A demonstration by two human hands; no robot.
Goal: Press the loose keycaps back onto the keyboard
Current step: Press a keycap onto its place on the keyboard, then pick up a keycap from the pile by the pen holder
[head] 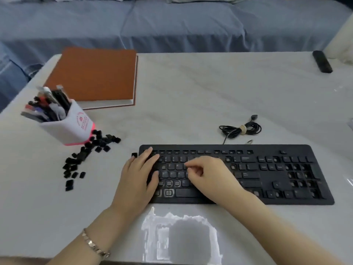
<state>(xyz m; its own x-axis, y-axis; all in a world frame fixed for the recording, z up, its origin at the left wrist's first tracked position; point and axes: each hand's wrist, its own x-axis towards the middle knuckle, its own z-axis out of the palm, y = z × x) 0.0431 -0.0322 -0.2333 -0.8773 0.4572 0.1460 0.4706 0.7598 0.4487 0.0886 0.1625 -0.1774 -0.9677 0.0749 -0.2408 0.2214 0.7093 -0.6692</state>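
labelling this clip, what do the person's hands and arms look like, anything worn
Both forearms are bare, with no sleeves in view. The left hand has a metallic link bracelet at its wrist. The right hand shows no ring, watch or glove.

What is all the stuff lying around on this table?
keyboard: one, black, front right of the table, some caps missing
loose keycaps: a scattered pile, black, left of the keyboard, beside the cup; one lies apart by the keyboard's top left corner
cup: one, white with red print, left side, full of pens
notebook: one, brown cover, back left
cable: one coil, black, tied, just behind the keyboard
remote: one, black, far right back edge
table: one, pale grey
sofa: one, blue cover, behind the table
left hand: flat on the keyboard's left end, bracelet on wrist
right hand: fingers curled over the letter keys
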